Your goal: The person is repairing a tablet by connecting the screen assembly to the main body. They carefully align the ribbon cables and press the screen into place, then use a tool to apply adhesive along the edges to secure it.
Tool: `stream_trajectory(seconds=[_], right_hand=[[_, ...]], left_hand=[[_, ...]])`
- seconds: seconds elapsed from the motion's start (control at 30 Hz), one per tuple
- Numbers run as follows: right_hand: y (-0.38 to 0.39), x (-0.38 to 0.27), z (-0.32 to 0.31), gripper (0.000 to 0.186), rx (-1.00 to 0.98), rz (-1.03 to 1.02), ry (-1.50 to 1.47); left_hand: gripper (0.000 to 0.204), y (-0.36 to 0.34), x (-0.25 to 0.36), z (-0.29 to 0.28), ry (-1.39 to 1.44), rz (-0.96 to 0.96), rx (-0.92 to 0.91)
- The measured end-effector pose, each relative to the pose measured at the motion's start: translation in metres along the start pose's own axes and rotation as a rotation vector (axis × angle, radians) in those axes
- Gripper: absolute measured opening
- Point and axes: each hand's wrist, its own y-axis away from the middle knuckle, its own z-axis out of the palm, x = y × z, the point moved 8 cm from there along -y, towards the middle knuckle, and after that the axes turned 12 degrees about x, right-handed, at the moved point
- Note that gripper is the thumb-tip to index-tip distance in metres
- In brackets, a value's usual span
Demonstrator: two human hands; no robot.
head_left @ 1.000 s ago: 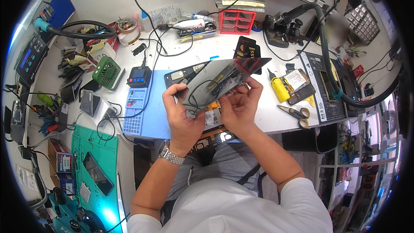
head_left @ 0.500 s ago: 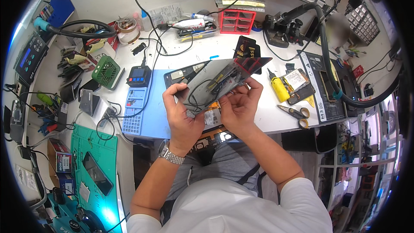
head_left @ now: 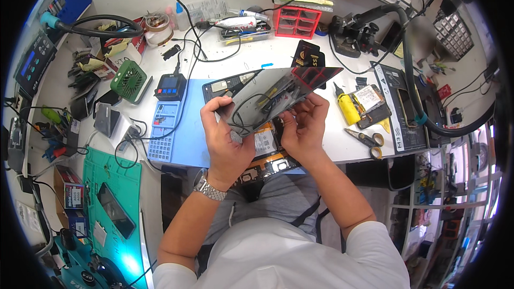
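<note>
A large glossy black screen panel (head_left: 259,93) is held tilted in front of me, and its surface mirrors the tools on the bench. My left hand (head_left: 230,147) grips its left end, thumb at the front. Along the lower right edge, the fingers of my right hand (head_left: 304,131) are closed on the panel. Under both hands lies an opened device body (head_left: 265,143) with a silver battery and an orange flex strip, reaching past the table's front edge. The panel partly hides a dark device frame (head_left: 216,90) on the blue mat (head_left: 187,128).
Yellow-handled scissors (head_left: 372,142), a yellow bottle (head_left: 348,108) and an opened phone lie to the right. Leftward are a blue parts tray (head_left: 160,144), a small dark meter (head_left: 170,86) and a green fan (head_left: 131,82). A red drawer box (head_left: 296,21) stands behind. A thick black hose (head_left: 404,59) arches over the right side.
The screen panel has tipped slightly, so more of its reflecting face shows. My right hand has shifted a little to the right, exposing more of the device body below.
</note>
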Motion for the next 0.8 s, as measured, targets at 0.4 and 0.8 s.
stream_trajectory(seconds=[0.4,0.8], right_hand=[[0.0,0.009,0.001,0.055,0.0,0.072,0.123],[0.003,0.009,0.002,0.049,-0.024,0.1,0.16]], left_hand=[[0.07,0.001,-0.003,-0.002,-0.027,-0.014,-0.009],[0.069,0.0,-0.001,-0.002,0.015,-0.001,-0.005]])
